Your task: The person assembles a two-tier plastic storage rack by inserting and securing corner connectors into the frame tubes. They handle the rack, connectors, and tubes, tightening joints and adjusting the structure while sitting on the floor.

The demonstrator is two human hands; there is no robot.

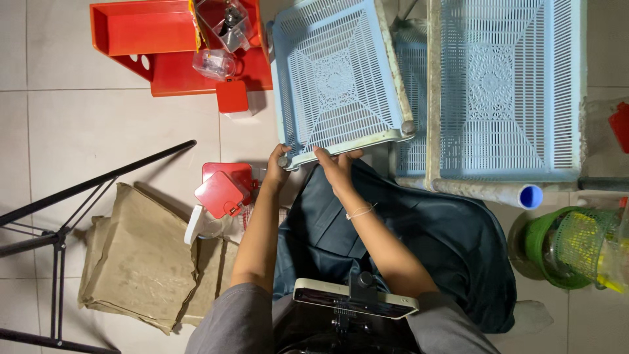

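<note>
Gripping the near edge of a pale blue lattice shelf tray (337, 78), the left hand (276, 172) clamps its corner and the right hand (335, 165) its rim, over tiled floor (98, 118). Its far end is cut off, seemingly abutting a larger blue rack (504, 85). Dark cloth (419, 229) lies beneath.

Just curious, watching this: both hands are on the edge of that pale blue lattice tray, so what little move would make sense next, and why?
Probably a short pull of the blue tray toward the lap. The left hand grips its near corner and the right hand its near rim, while its far side lies close beside the blue rack.
</note>
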